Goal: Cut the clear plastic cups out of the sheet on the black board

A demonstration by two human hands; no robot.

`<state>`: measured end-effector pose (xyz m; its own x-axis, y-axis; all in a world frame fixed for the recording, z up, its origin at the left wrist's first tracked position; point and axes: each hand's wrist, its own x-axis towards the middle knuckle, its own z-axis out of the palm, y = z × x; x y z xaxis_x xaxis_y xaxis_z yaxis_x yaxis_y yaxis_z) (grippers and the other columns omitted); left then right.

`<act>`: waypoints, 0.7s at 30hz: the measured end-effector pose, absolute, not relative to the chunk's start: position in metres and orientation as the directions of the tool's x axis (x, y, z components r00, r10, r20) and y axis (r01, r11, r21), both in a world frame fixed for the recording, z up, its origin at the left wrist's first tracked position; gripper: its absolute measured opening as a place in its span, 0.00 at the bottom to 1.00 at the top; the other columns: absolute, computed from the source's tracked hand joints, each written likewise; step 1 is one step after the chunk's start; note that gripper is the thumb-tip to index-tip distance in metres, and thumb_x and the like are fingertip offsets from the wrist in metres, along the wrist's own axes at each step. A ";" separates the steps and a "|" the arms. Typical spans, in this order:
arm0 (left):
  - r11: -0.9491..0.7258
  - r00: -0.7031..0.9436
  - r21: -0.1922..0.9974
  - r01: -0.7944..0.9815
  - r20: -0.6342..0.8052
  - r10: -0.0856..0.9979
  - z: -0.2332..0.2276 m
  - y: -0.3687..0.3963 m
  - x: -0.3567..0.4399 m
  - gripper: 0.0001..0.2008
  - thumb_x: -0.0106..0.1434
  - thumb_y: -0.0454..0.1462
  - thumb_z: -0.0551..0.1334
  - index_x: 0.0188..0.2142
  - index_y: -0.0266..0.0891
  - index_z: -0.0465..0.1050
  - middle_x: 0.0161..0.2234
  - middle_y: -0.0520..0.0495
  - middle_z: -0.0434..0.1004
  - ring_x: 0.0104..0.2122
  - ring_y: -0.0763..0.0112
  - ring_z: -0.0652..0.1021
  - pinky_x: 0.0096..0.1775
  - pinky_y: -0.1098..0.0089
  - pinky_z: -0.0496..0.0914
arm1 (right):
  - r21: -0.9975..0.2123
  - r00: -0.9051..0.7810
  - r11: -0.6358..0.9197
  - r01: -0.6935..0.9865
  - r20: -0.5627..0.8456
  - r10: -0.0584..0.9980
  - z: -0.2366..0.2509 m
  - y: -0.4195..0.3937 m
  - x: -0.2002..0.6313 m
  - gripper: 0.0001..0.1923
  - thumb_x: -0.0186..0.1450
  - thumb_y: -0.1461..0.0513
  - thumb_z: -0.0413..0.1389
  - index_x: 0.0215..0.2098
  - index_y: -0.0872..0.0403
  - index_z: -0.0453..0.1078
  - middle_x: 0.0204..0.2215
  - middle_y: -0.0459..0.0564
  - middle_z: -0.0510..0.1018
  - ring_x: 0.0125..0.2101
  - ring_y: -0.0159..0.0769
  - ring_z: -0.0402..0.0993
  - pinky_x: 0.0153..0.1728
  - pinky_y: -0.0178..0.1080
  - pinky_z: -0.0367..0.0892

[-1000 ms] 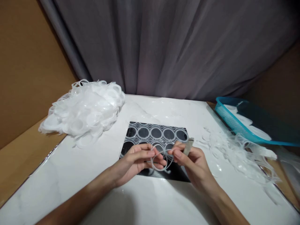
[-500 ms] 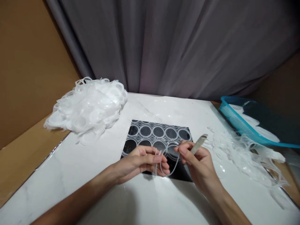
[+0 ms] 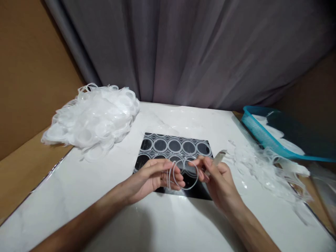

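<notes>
My left hand (image 3: 152, 176) is closed around several thin translucent rings (image 3: 168, 180), which hang over its fingers. One larger-looking round ring (image 3: 196, 181) spans from those fingers across to my right hand (image 3: 223, 183). The right thumb and forefinger are at that ring's right edge; whether they still pinch it I cannot tell. A pale, flat, narrow tool (image 3: 218, 158) is tucked in the right hand, its tip pointing up and away; its lower end is hidden. Both hands are above a black sheet (image 3: 174, 146) patterned with rows of white-rimmed circles.
A large heap of white translucent ring pieces (image 3: 97, 117) sits at the left of the white table (image 3: 105, 210). At right lie loose clear scraps (image 3: 265, 171) beside a blue basket (image 3: 265, 134) holding white discs (image 3: 291, 146). A grey curtain (image 3: 178, 52) hangs behind.
The ring between my hands has gone from a stretched loop to a round shape. My right fingers have loosened at its edge. The whole view has shifted slightly.
</notes>
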<state>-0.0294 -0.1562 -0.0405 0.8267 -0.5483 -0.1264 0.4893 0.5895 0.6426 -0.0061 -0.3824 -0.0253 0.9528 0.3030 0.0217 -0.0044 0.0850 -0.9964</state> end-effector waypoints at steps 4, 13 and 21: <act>0.626 0.817 0.596 0.504 -0.093 -0.569 -0.044 -0.156 -0.027 0.19 0.73 0.45 0.61 0.42 0.29 0.82 0.40 0.35 0.82 0.42 0.59 0.84 0.46 0.65 0.79 | -0.993 0.942 0.098 0.059 0.088 0.322 -0.023 -0.382 -0.004 0.21 0.74 0.46 0.56 0.41 0.50 0.84 0.21 0.45 0.58 0.26 0.31 0.56 0.30 0.38 0.52; 0.687 0.806 0.490 0.537 -0.056 -0.590 -0.047 -0.152 -0.024 0.25 0.75 0.47 0.56 0.44 0.26 0.81 0.43 0.31 0.82 0.42 0.58 0.84 0.48 0.63 0.77 | -0.993 0.935 0.107 0.058 0.091 0.342 -0.022 -0.383 -0.004 0.20 0.74 0.46 0.56 0.43 0.48 0.84 0.22 0.45 0.56 0.24 0.30 0.53 0.27 0.37 0.51; 0.653 0.839 0.589 0.475 -0.080 -0.538 -0.045 -0.153 -0.027 0.15 0.72 0.41 0.62 0.41 0.30 0.82 0.38 0.37 0.82 0.39 0.63 0.84 0.42 0.69 0.78 | -0.995 0.922 0.078 0.059 0.084 0.378 -0.027 -0.388 -0.006 0.17 0.75 0.49 0.55 0.45 0.47 0.83 0.27 0.46 0.63 0.26 0.29 0.55 0.27 0.36 0.52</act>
